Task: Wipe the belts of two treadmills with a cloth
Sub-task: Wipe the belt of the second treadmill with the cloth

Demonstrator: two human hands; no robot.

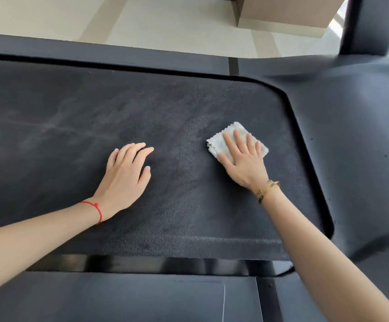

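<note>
So the right hand (242, 159) is flat with straight fingers, pressing a small folded white cloth (236, 141) onto the dark textured treadmill belt (177, 117), right of centre in the frame. Left hand (125, 173) just rests on the belt with relaxed fingers, holding nothing, well apart from the cloth. Pale dusty smears (49, 130) at middle left look unwiped, so I'd say plenty's left, second treadmill included
</note>
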